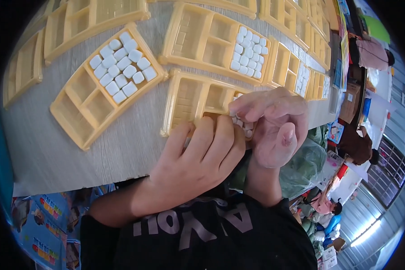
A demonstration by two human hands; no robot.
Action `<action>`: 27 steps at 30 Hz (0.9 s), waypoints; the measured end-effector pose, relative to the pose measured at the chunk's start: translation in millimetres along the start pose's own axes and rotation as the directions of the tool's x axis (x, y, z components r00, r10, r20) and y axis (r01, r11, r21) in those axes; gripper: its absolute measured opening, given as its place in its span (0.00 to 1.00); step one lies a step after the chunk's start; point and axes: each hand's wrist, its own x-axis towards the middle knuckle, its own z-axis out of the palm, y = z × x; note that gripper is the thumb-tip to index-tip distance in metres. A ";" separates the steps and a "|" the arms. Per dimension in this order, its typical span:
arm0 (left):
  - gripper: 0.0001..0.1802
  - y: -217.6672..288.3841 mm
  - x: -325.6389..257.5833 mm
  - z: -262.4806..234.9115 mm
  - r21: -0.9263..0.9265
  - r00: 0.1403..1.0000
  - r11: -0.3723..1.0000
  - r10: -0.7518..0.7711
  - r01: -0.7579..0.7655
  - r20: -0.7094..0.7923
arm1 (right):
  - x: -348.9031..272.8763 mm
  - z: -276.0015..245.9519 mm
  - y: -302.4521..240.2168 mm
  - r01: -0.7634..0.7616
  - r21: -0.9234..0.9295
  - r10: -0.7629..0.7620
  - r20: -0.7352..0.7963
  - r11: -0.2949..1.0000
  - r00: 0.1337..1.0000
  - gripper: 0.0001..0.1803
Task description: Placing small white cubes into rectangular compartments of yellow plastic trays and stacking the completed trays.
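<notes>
A pale yellow compartment tray [168, 118] lies at the table's near edge in front of me. My left hand [200, 146] bends its fingers over the near rim of this tray; the fingertips are hidden inside or behind it. At the tray's right end is my right hand [279, 126], palm turned up, thumb apart and fingers curved over the small white blocks [248, 128] there. Both hands partly cover those blocks. Another yellow tray [61, 105] lies to the left, its far compartment filled with loose rows of white rounded cubes [121, 67].
More yellow trays [198, 13] spread across the grey wood-grain table [126, 148], one beyond mine with white cubes [249, 51]. Blue printed packages [43, 225] stand below the table on the left. A green plastic bag [308, 164] is at the right; people [357, 146] sit farther right.
</notes>
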 end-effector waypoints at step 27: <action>0.25 12.0 7.9 -0.1 0.139 0.995 0.986 -0.101 0.097 0.024 | -15.3 -43.5 -2.6 0.166 -0.657 -0.060 0.181 0.735 0.982 0.18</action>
